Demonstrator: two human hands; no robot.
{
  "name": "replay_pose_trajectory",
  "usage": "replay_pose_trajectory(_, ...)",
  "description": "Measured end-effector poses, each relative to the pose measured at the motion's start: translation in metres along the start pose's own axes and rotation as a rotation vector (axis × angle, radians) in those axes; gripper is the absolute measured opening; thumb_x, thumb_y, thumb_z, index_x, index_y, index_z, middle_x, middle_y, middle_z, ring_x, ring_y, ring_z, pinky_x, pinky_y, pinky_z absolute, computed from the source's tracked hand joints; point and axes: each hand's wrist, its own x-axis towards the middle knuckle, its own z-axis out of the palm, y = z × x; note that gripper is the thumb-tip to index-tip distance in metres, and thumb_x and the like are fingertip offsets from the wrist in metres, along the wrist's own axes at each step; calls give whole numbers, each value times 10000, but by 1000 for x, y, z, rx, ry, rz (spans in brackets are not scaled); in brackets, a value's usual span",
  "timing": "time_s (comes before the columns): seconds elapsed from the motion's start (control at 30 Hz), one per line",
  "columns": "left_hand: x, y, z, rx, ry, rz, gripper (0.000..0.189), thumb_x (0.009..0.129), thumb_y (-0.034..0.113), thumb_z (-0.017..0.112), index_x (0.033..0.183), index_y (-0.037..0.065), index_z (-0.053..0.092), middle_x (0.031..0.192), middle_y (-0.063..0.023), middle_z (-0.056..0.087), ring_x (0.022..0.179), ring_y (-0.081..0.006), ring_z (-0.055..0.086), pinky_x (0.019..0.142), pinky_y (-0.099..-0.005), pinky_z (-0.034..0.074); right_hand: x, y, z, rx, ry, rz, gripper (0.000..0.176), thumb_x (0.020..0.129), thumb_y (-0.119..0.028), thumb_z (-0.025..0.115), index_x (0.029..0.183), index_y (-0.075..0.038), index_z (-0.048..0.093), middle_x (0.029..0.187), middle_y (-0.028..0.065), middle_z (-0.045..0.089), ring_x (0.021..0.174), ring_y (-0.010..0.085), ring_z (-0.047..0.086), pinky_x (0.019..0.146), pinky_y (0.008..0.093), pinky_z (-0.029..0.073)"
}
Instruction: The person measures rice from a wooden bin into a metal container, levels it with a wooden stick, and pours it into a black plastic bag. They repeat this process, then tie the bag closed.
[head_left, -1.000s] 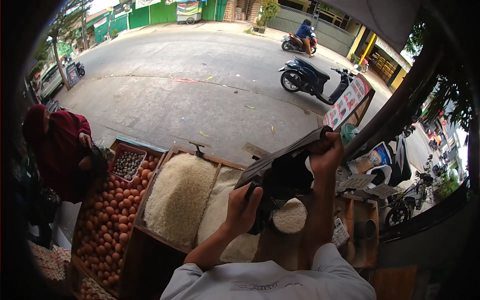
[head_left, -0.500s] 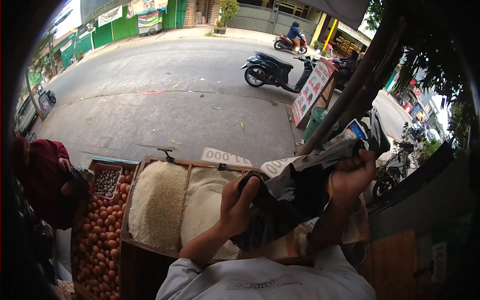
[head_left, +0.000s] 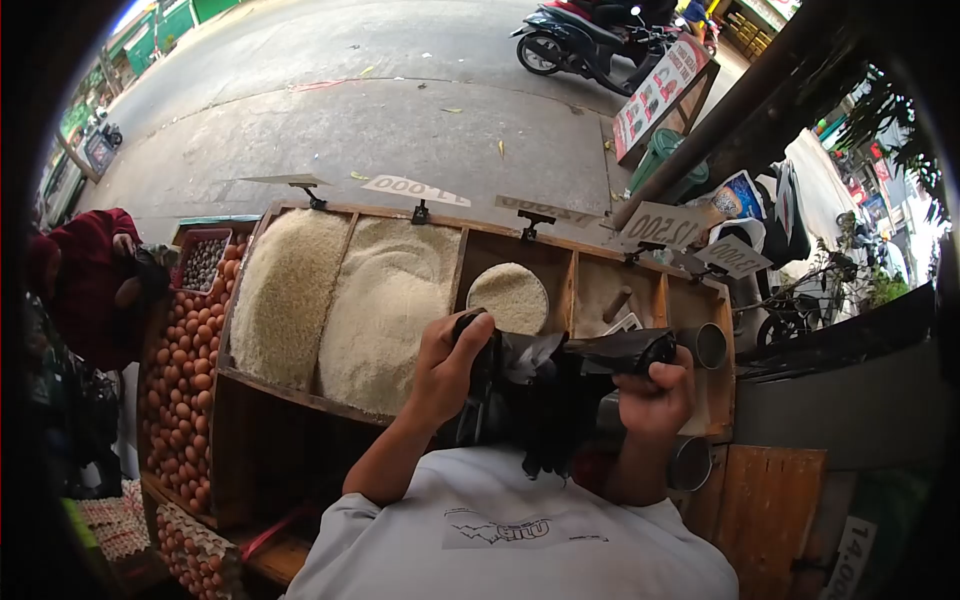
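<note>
Roadside wooden rice bins [head_left: 570,290] lie below me, a heaped measure of rice [head_left: 508,297] in one compartment. Over their near edge my left hand [head_left: 448,365] pinches one side of the black plastic bag [head_left: 545,392] and my right hand [head_left: 655,392] fists the other. I judge I'm opening its mouth; next needs it spread wide and steady.
</note>
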Motion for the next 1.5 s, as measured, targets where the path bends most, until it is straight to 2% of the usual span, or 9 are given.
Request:
replay_pose_trajectory(0.1, 7, -2, 24, 37, -82, -8, 355, 942, 231, 487, 642, 51, 425, 606, 72, 371, 564, -28, 314, 495, -222, 268, 1, -18, 5, -33, 150, -34, 127, 675, -42, 473, 719, 73, 507, 687, 111, 548, 540, 147, 496, 463, 247, 418)
replay_pose_trajectory(0.47, -9, -24, 38, 235, -236, -39, 339, 942, 210, 477, 682, -6, 498, 581, 43, 431, 547, -40, 355, 473, -225, 290, -8, 9, 3, -361, -460, 286, 139, 735, -90, 515, 681, 35, 539, 591, 9, 495, 498, 103, 427, 470, 251, 322)
replay_pose_trajectory(0.53, -19, -20, 26, 260, -196, -53, 339, 937, 200, 481, 670, -8, 496, 575, 40, 435, 544, -39, 360, 469, -224, 287, -10, 18, 7, -565, -845, 203, 134, 743, -90, 518, 692, 30, 549, 587, 15, 496, 512, 110, 439, 482, 253, 330)
replay_pose_trajectory(0.8, -26, -16, -8, 249, -23, -81, 359, 906, 165, 514, 598, -11, 456, 513, 15, 423, 488, -61, 337, 439, -257, 273, -22, 30, 3, -182, -530, 246, 203, 674, -108, 526, 776, 62, 572, 603, 32, 529, 556, 93, 453, 519, 239, 344)
replay_pose_trajectory(0.87, -22, -33, -8, 452, -69, -72, 354, 894, 167, 528, 602, -14, 446, 501, -19, 413, 472, -88, 332, 439, -279, 280, -30, 48, -7, -78, -356, 496, 122, 747, -86, 531, 673, 11, 547, 589, -10, 493, 543, 69, 426, 512, 234, 325)
replay_pose_trajectory(0.97, -22, -70, -17, 697, -99, -91, 337, 872, 176, 550, 623, -22, 440, 494, -102, 375, 447, -161, 316, 446, -326, 298, -32, 86, -14, -182, -518, 580, 171, 775, -93, 544, 630, -7, 508, 569, -42, 453, 526, 44, 373, 478, 235, 289)
replay_pose_trajectory(1.3, -42, -69, -71, 371, 317, -168, 289, 897, 173, 535, 693, -31, 561, 536, 44, 459, 521, -35, 386, 458, -265, 302, 0, 90, -47, -224, -447, 358, 153, 795, -62, 540, 654, -12, 507, 579, -23, 474, 499, 47, 386, 453, 216, 293)
replay_pose_trajectory(1.4, -43, -74, -74, 725, 227, -167, 248, 836, 157, 588, 673, -25, 547, 541, -75, 524, 483, -202, 480, 477, -322, 353, 7, 86, -88, -270, -319, 284, 154, 797, -84, 553, 677, 10, 533, 581, 0, 508, 483, 66, 419, 456, 208, 325)
replay_pose_trajectory(1.5, -42, -82, -65, 1123, 100, -97, 217, 732, 122, 638, 665, -8, 477, 631, -197, 525, 612, -407, 509, 544, -415, 401, 23, 71, -124, -1062, -164, 442, 228, 791, -125, 572, 602, -5, 530, 551, 17, 510, 502, 75, 453, 466, 248, 356)
